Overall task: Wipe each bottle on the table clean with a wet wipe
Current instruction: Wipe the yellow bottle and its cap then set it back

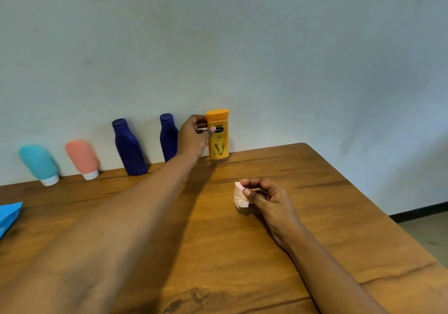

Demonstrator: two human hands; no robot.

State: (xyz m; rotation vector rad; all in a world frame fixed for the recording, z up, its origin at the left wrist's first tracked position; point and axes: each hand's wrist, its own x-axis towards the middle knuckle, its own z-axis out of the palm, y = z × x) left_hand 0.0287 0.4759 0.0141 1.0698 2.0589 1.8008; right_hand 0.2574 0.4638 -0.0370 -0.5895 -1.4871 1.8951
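The left hand (194, 139) grips the upright yellow bottle (219, 141) at the far edge of the worktop (315, 192), thumb across its front label. Nearer and to the right, the right hand (269, 202) pinches a crumpled wet wipe (240, 196) between thumb and curled fingers. Left of the yellow bottle, two dark blue bottles (128, 148), a pink tube (82, 157) and a teal tube (38, 162) line the wall.
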